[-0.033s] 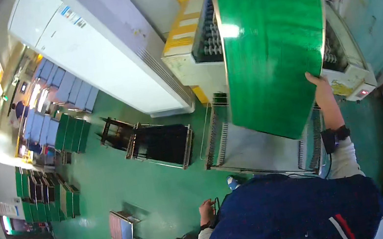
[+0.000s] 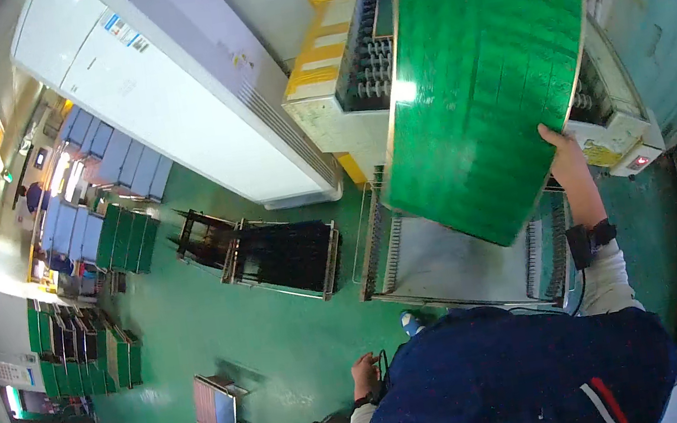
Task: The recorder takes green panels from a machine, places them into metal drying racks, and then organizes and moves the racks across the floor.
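Note:
A large green-coated panel [image 2: 487, 93] with a copper-coloured edge hangs tilted in front of the roller machine. My right hand [image 2: 561, 147] grips its right edge, the thumb lying on the near face and the other fingers out of sight behind. Below the panel's lower end stands a metal rack cart [image 2: 451, 260] with a grey base and spring-like rows along its sides. Down by my left side, my left hand [image 2: 366, 375] is curled closed next to a thin black cable. Whether anything is inside it cannot be made out.
The machine's rollers [image 2: 375, 75] show left of the panel, with part of another panel on them. A tall white cabinet unit [image 2: 182, 103] stands left of the machine. Further carts, one with dark panels [image 2: 289, 258], and racks of green panels [image 2: 128, 237] stand on the green floor.
The green panel has tilted: its lower end has swung left and its upper end right, uncovering more of the rollers. My left hand stays where it was.

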The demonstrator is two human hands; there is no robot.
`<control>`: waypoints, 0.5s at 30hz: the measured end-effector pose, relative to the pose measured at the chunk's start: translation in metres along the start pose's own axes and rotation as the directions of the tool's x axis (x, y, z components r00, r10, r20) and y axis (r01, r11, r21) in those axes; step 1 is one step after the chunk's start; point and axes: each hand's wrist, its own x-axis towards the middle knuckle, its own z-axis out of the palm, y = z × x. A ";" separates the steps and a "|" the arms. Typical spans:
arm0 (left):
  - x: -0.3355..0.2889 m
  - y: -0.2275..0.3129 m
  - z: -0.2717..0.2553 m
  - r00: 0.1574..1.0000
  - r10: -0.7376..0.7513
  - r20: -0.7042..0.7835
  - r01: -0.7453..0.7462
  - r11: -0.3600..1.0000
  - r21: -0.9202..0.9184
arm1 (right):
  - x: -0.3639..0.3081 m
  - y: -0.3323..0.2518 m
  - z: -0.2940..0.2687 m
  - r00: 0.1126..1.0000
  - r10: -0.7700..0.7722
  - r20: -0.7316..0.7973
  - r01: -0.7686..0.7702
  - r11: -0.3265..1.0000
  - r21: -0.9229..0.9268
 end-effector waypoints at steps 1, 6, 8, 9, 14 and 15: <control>0.001 0.001 -0.003 1.000 0.007 0.001 -0.007 1.000 0.007 | 0.016 0.019 -0.010 0.975 -0.145 0.171 0.141 0.989 0.034; 0.021 -0.024 -0.025 0.990 0.132 0.050 -0.138 0.980 0.141 | 0.029 0.037 0.026 0.893 0.014 0.450 -0.210 0.898 0.388; 0.022 -0.025 -0.022 0.999 0.041 0.021 -0.041 0.999 0.006 | 0.040 0.049 0.032 0.905 0.051 0.422 -0.252 0.864 0.436; 0.020 -0.023 -0.019 0.999 -0.037 -0.004 0.036 0.993 -0.116 | 0.048 0.059 0.031 0.903 0.088 0.420 -0.296 0.836 0.462; 0.018 -0.041 -0.036 0.990 0.141 -0.006 -0.141 0.988 0.065 | 0.075 0.088 0.052 0.900 0.124 0.418 -0.367 0.733 0.573; 0.017 -0.039 -0.035 0.956 0.287 0.060 -0.294 0.929 0.223 | 0.080 0.093 0.052 0.898 0.129 0.420 -0.376 0.720 0.583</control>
